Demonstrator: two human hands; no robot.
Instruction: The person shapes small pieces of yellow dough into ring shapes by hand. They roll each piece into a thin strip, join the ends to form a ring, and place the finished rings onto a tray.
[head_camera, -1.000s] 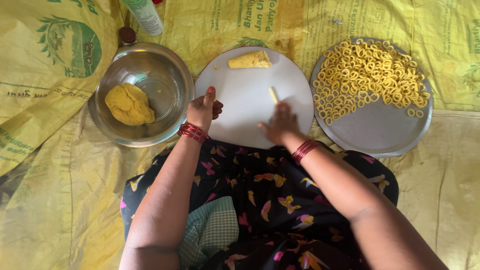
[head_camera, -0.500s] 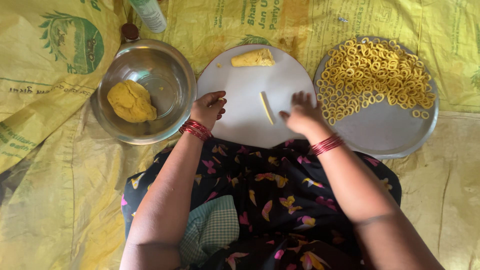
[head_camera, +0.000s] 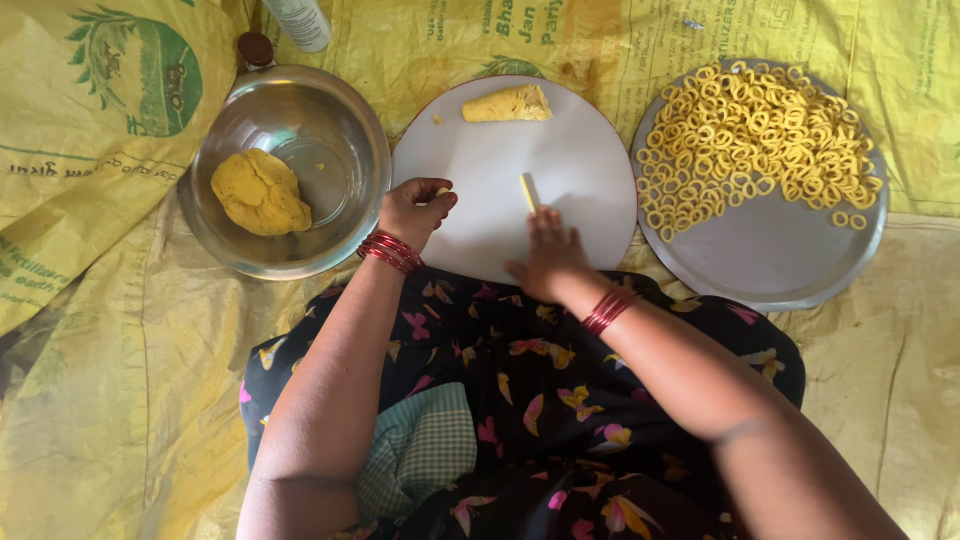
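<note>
A round white board (head_camera: 590, 170) lies in front of me. My right hand (head_camera: 548, 255) lies flat on it, fingertips pressed on a thin yellow dough strip (head_camera: 529, 190). My left hand (head_camera: 415, 210) rests curled at the board's left edge, pinching a small bit of dough. A wedge of yellow dough (head_camera: 508, 103) sits at the board's far side. A lump of the same dough (head_camera: 260, 192) lies in a steel bowl (head_camera: 340, 110) to the left.
A steel plate (head_camera: 790, 260) at the right carries several small yellow dough rings (head_camera: 750, 135). A white bottle (head_camera: 297, 20) and a brown cap (head_camera: 256, 47) stand behind the bowl. Yellow printed sacks (head_camera: 90, 330) cover the floor. My lap is in dark floral cloth.
My right hand has slid left and back over the dough strip, rolling it on the board. The left hand stays curled at the board's edge.
</note>
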